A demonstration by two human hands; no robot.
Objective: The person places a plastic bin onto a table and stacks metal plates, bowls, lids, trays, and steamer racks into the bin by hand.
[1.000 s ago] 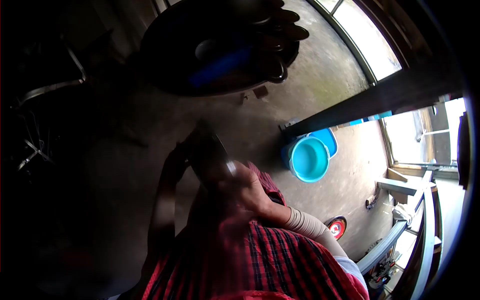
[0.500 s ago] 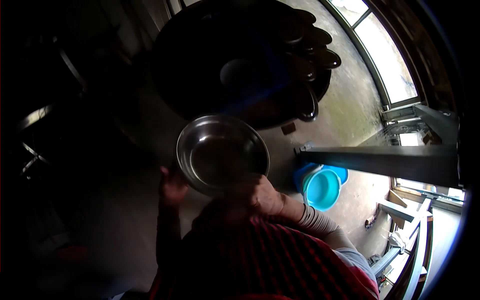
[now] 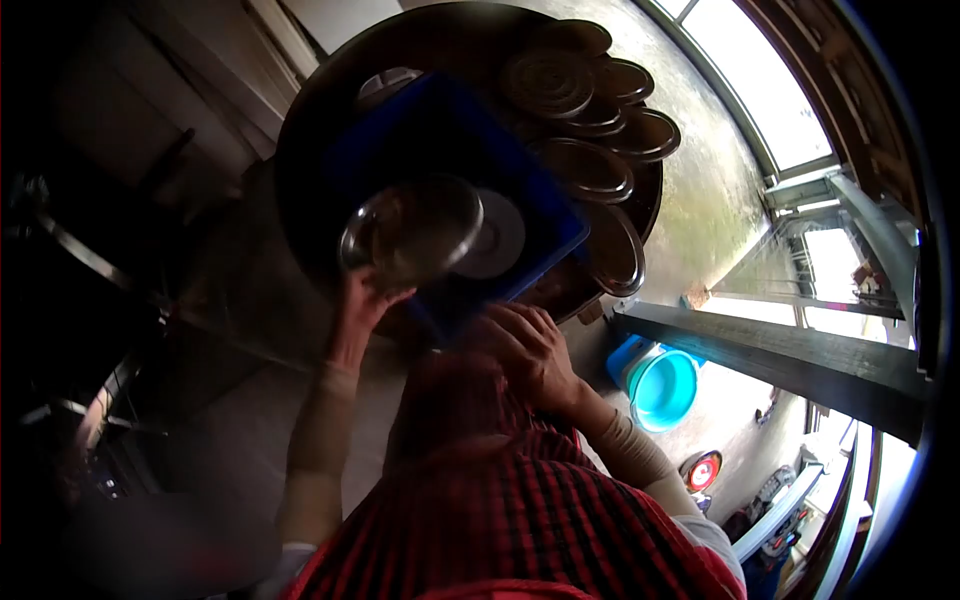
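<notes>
At the near rim of a shiny metal bowl [image 3: 412, 232], my left hand [image 3: 368, 298] holds on with its fingers. The bowl sits just past my grip, partly over a blue bin [image 3: 558, 240]. To hold it well, I think I should pinch the rim tight and not bump the bin. My right hand [image 3: 525, 345] is right of that grip, fingers curled; I cannot tell if it holds anything. Farther out, round plates [image 3: 583, 168] lie on a round table [image 3: 450, 40].
</notes>
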